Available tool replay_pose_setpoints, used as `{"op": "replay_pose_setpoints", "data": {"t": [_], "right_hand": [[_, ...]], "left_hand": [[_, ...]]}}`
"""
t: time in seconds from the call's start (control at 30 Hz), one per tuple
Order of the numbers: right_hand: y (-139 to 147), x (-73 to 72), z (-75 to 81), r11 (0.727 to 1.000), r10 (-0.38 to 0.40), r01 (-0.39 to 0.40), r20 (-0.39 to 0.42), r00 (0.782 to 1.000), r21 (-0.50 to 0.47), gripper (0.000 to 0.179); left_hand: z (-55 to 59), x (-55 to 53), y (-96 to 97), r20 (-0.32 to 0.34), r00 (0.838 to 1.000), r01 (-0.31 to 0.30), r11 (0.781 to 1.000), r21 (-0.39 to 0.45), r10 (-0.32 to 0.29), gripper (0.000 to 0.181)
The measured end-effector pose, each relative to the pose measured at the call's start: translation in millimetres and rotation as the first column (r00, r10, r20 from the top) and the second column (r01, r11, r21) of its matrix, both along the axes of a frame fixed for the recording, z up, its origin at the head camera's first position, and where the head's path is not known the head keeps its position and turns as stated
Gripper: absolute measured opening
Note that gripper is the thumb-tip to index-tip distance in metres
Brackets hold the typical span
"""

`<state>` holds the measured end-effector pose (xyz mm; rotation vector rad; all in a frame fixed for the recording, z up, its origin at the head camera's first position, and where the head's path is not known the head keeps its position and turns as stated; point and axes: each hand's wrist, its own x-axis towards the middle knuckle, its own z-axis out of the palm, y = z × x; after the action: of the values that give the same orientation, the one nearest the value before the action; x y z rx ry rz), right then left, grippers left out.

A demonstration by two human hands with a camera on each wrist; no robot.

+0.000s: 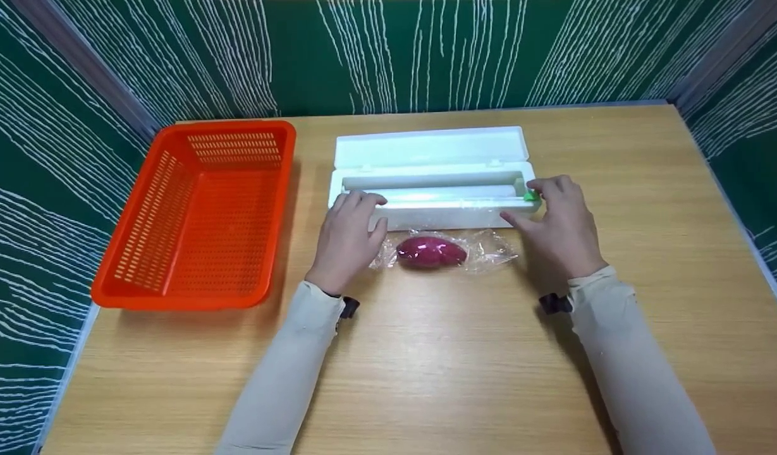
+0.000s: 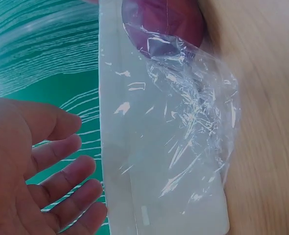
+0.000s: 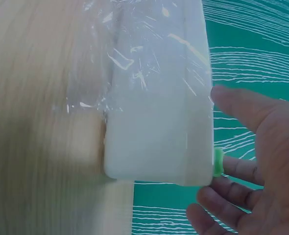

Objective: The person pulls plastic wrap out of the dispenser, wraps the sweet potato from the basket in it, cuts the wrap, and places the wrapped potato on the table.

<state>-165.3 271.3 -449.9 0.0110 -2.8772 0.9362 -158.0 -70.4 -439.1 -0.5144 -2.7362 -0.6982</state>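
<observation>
A white cling film box (image 1: 426, 218) lies on the table with its lid (image 1: 429, 148) raised at the back and a roll of film (image 1: 451, 193) inside. In front of it a purple-red oblong thing (image 1: 431, 251) sits wrapped in clear film (image 1: 492, 253). My left hand (image 1: 349, 240) hovers by the box's front left end, fingers loosely bent and holding nothing. At the right end is my right hand (image 1: 562, 227), thumb apart from the fingers. Its index fingertip touches or nearly touches a green slider (image 3: 218, 162) on the box; the exact contact is unclear.
An orange-red plastic basket (image 1: 274, 208) stands on the left of the wooden table (image 1: 451, 366). Green walls (image 1: 299, 57) with white lines rise behind the table and on both sides.
</observation>
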Motion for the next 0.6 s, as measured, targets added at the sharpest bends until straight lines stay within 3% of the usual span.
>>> {"op": "replay_pose_setpoints", "data": {"t": [0.2,0.43,0.6], "right_hand": [[-2,-2.4,-7.8,0.999,-0.030,0.031,-0.050,0.998,0.008,0.077],[1,-4.8,-9.9,0.999,-0.042,0.042,0.007,0.999,-0.026,0.081],[3,-5.8,-10.8,0.999,-0.025,0.025,0.019,1.000,-0.029,0.079]], "left_hand": [[1.5,-1.2,8.8,0.009,1.000,0.008,1.000,-0.013,-0.008,0.026],[4.3,-2.2,19.6,0.026,0.999,0.038,0.999,-0.007,-0.038,0.028],[7.8,-7.3,11.9,0.035,0.999,0.015,1.000,-0.018,-0.014,0.029]]}}
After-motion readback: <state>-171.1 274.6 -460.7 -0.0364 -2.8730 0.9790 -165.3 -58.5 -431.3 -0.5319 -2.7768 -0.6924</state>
